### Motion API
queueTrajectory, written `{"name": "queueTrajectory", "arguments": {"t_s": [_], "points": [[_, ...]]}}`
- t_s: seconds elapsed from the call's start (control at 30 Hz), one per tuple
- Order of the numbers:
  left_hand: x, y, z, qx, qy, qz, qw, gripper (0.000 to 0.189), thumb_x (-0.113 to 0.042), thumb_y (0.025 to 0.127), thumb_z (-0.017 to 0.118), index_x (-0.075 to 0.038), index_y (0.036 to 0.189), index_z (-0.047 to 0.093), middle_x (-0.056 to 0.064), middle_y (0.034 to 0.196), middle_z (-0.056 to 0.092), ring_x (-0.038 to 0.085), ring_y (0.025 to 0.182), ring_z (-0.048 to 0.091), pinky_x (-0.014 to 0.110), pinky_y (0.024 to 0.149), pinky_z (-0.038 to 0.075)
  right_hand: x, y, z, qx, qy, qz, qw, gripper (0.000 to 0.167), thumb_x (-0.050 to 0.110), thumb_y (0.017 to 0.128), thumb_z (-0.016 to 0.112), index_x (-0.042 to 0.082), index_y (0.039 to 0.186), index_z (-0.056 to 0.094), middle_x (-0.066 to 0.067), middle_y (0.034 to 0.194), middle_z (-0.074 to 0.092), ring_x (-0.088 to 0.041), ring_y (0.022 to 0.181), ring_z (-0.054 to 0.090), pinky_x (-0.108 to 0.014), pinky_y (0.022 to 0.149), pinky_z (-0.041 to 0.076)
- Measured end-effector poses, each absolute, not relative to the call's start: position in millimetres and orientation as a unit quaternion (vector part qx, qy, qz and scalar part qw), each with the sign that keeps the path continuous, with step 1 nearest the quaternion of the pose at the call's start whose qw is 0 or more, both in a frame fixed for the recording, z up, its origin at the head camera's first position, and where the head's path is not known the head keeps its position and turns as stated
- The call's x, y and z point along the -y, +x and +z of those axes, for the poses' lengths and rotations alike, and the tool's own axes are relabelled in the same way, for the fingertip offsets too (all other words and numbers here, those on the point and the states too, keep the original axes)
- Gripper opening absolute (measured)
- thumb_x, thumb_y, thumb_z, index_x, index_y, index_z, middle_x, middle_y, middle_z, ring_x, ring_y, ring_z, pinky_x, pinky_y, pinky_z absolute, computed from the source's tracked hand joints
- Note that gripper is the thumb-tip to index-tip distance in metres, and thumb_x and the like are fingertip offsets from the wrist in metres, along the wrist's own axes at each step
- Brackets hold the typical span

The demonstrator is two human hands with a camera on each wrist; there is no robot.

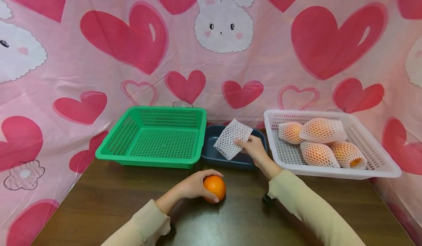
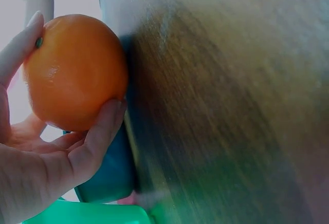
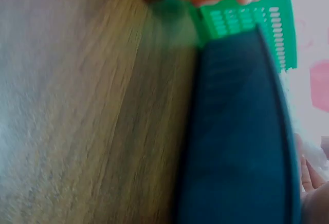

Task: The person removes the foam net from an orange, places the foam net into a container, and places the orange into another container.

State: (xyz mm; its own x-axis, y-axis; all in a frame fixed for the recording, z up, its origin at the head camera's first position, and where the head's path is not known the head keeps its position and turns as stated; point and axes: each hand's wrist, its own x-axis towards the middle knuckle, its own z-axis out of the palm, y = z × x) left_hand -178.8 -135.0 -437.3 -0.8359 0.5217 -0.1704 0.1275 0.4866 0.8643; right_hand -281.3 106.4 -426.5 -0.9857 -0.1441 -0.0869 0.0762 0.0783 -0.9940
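Observation:
In the head view my left hand [image 1: 195, 186] grips a bare orange [image 1: 215, 188] low over the front of the table. Thumb and fingers curl round its sides, and the green stem spot shows by a fingertip in the left wrist view, where the orange [image 2: 77, 72] fills the grasp. Farther back, my right hand [image 1: 253, 147] pinches a flattened white foam net sleeve [image 1: 232, 139] by its right edge. That sleeve is over the dark blue tray [image 1: 211, 158], overlapping its opening. In the right wrist view the tray's side wall [image 3: 236, 131] hides most of the right hand.
A green basket [image 1: 161, 161] with nothing inside stands left of the tray. At right, a white basket [image 1: 333, 171] holds several net-wrapped oranges [image 1: 318, 153]. The brown wooden table [image 1: 237, 220] lies in front, and a pink heart-patterned cloth [image 1: 211, 64] hangs behind.

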Motion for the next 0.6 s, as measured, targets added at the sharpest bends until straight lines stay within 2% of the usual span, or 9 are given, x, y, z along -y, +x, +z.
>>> {"name": "queueTrajectory", "arguments": {"t_s": [0.3,0.47,0.6], "points": [[135.5,-181.6,-435.7,-0.837,0.194,0.462,0.221,0.058,-0.014,0.08,0.089,-0.014,0.132,0.063,0.006,0.121,0.061,0.023,0.098,0.057,0.039,0.085,0.052,-98.1,-291.5,-431.7,-0.764,-0.024,-0.635,0.113,0.045,0.016,0.098,0.072,-0.006,0.135,0.057,-0.023,0.124,0.068,-0.025,0.095,0.073,-0.039,0.088,0.057],[139.8,-188.2,-449.1,-0.831,0.216,0.461,0.224,0.059,-0.026,0.083,0.088,-0.016,0.135,0.061,0.007,0.122,0.06,0.024,0.099,0.056,0.04,0.084,0.053,-95.9,-293.4,-434.1,-0.77,-0.039,-0.619,0.146,0.047,0.013,0.099,0.07,-0.005,0.139,0.054,-0.023,0.13,0.065,-0.03,0.101,0.071,-0.041,0.092,0.055],[143.7,-189.0,-450.9,-0.831,0.222,0.458,0.226,0.061,-0.031,0.083,0.088,-0.018,0.136,0.06,0.006,0.121,0.06,0.023,0.099,0.056,0.039,0.082,0.053,-92.6,-294.5,-435.3,-0.778,-0.063,-0.6,0.174,0.048,0.008,0.098,0.069,-0.007,0.14,0.052,-0.025,0.129,0.064,-0.031,0.1,0.07,-0.043,0.094,0.055]]}}
